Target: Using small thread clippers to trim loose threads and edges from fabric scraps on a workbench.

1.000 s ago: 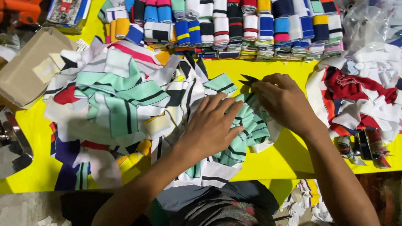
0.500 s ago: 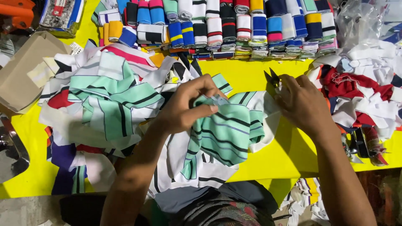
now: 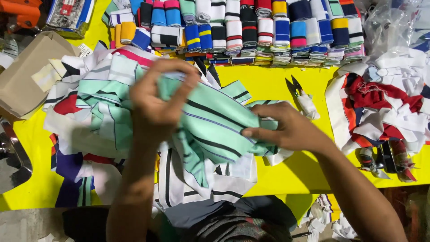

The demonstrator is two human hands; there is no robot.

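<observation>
The left hand and right hand both pinch the mint striped cloth; it looks soft, light, best gripped at its edges.

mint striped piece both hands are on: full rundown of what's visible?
The mint-green striped fabric piece looks like soft knit cloth with thin dark and pale lines. It is lifted and bunched, not flat, above the mixed fabric pile on the yellow table. The left hand pinches its upper edge; the right hand grips its right end.

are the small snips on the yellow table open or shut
Open: the small white-handled snips lie on the yellow table, dark blades spread in a V.
</observation>
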